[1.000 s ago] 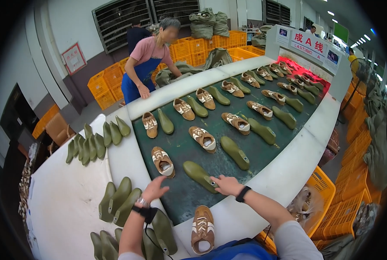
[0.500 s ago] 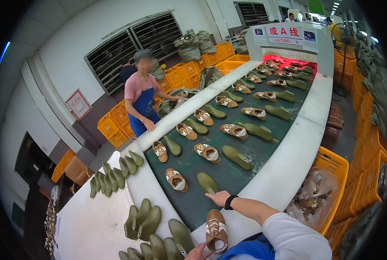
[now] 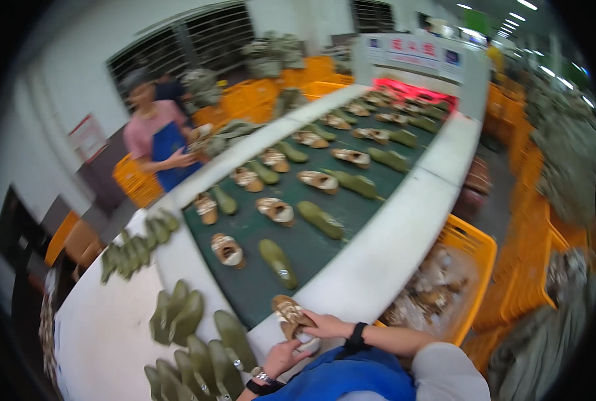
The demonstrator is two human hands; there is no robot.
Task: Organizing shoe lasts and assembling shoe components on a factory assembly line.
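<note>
Head view shows both hands grasping a brown-and-white sandal point(image 3: 292, 315) at the near edge of the green conveyor belt point(image 3: 325, 247), left hand point(image 3: 283, 355) underneath, right hand point(image 3: 326, 325) on top, seemingly about to seat it squarely beside the green shoe last point(image 3: 277, 262).

Brown-and-white shoe point(image 3: 291, 314), dark green belt point(image 3: 258, 287)

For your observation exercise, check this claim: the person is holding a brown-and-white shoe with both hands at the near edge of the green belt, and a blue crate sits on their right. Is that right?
Not quite. The crate on the person's right is orange, not blue, as the head view shows. The rest stands: the left hand and right hand both hold the brown-and-white shoe at the near edge of the green belt.
</note>
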